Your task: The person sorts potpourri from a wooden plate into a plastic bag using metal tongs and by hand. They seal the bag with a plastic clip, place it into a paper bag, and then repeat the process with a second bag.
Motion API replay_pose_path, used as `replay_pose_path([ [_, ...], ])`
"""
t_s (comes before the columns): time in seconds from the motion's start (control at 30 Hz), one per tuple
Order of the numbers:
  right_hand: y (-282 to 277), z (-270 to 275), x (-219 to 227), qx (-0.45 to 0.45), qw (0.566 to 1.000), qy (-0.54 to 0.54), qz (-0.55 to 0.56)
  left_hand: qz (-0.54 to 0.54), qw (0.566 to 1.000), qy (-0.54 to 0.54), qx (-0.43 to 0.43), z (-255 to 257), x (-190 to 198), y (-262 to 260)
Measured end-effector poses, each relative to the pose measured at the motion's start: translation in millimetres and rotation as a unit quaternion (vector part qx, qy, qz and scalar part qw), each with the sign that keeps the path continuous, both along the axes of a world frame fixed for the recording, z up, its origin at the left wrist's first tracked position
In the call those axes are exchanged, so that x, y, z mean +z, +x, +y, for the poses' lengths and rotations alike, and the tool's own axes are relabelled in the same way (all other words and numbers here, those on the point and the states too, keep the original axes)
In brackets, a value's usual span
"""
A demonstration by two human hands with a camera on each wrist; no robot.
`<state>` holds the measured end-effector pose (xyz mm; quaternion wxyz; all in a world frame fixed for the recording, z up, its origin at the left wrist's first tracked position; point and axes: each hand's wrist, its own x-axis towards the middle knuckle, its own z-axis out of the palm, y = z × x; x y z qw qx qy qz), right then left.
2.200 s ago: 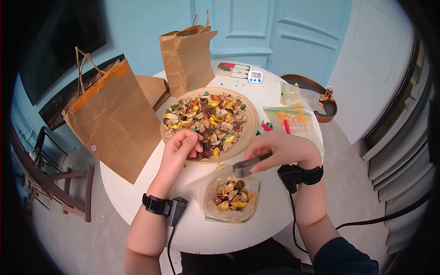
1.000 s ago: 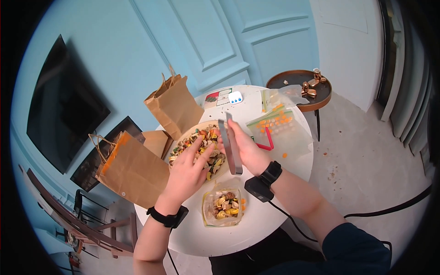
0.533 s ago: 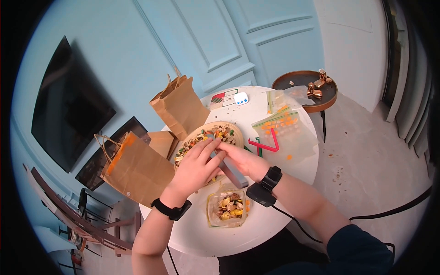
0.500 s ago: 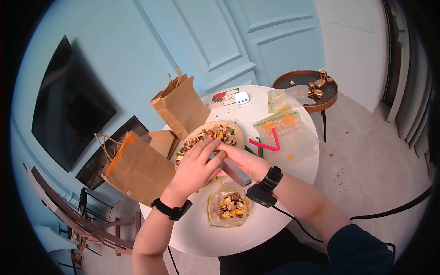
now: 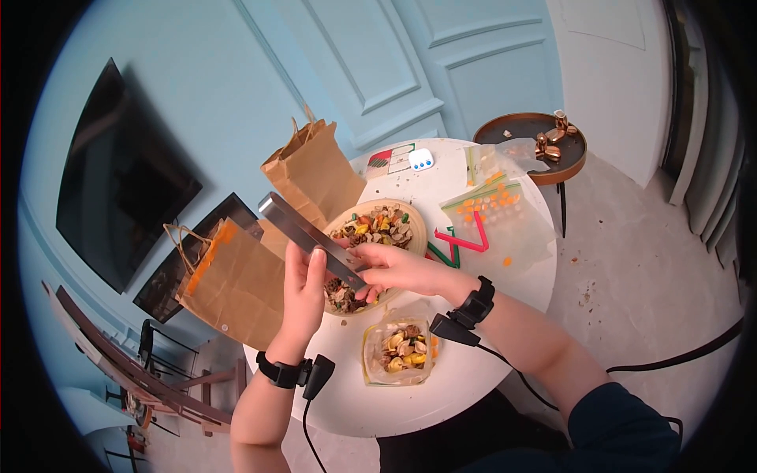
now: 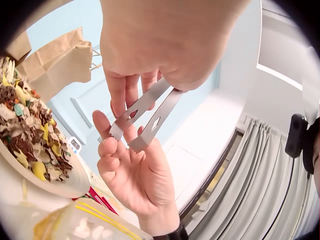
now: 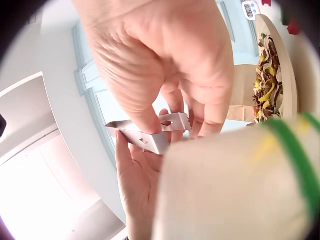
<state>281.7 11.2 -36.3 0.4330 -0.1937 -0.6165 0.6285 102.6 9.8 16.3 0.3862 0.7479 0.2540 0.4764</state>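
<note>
Blue wall [image 5: 244, 118] and grey floor [image 5: 631, 244] surround a white table [image 5: 339, 402], bearing a plate [image 5: 421, 229] of dried petals [image 5: 378, 225] and, nearer, an open bag [image 5: 370, 359]. Left hand [image 5: 303, 296] and right hand [image 5: 406, 272], fingers curled, both hold the tongs [image 5: 303, 232] above the table. Judged risk: a slackened grip drops them, scattering petals.
</note>
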Motion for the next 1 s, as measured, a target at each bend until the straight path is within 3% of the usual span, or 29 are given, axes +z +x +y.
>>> replay_pose_path([
  [0.03, -1, 2, -2, 0.001, 1.0, 0.0, 0.0, -0.015, 0.998, -0.064, 0.002, 0, 0, 0],
  [0.53, -10, 4, -13, -0.063, 0.997, 0.015, -0.044, 0.057, 0.983, -0.158, -0.076, 1, -3, -15],
  [0.6, -9, 0, -8, -0.05, 0.995, 0.054, -0.063, -0.009, 0.97, -0.234, -0.063, 2, -4, -23],
  [0.7, 3, 8, -7, -0.113, 0.991, 0.064, -0.037, -0.052, 0.978, -0.201, 0.006, 21, -8, -43],
  [0.77, 13, 24, -18, -0.157, 0.986, 0.049, -0.01, 0.002, 0.989, -0.14, 0.048, 37, -9, -60],
  [0.83, 22, 28, -17, -0.213, 0.977, 0.011, 0.004, 0.046, 0.987, -0.129, 0.085, 54, -21, -78],
  [1.0, 36, 42, -28, -0.259, 0.963, -0.053, 0.053, 0.063, 0.98, -0.139, 0.125, 68, -49, -85],
])
